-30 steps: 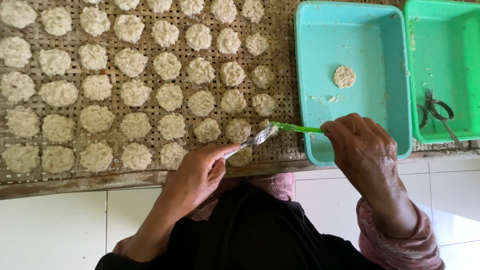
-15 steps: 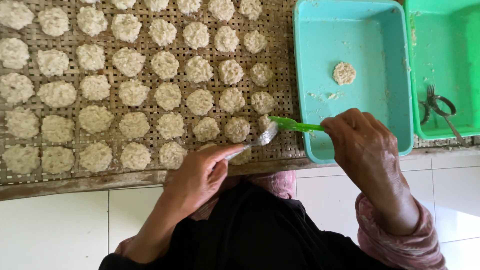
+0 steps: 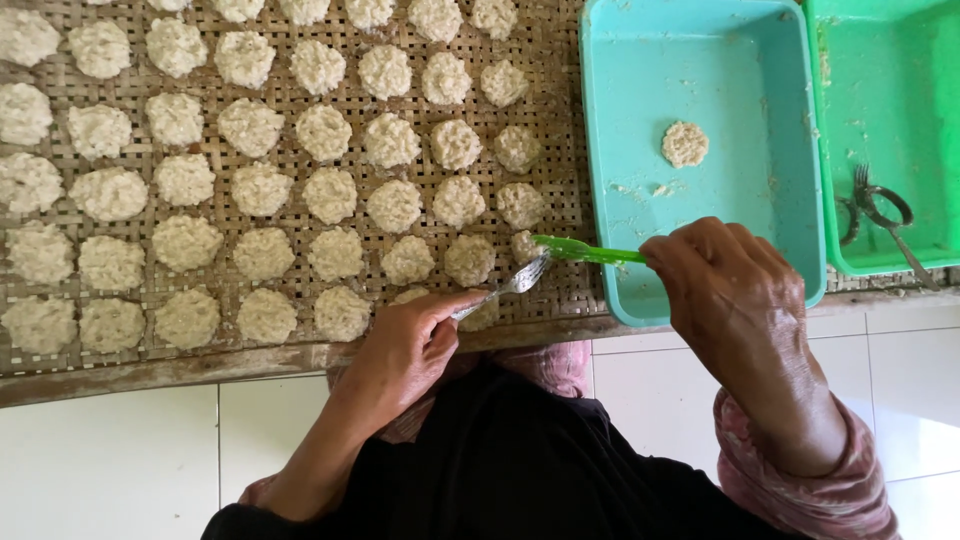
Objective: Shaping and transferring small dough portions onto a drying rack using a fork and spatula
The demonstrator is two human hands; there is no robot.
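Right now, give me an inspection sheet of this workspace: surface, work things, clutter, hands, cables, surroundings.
Surface: woven bamboo drying mat in a wooden frame, covered with rows of pale flattened dough patties.
Work things: metal fork and green plastic utensil meet over the small patty at the mat's right edge.
Clutter: turquoise plastic tub holding one round patty and crumbs; green plastic tub holding dark metal scissors.
Hands: left hand grips the fork; right hand grips the green utensil.
Cables: nothing seen.
Surroundings: white tiled floor.
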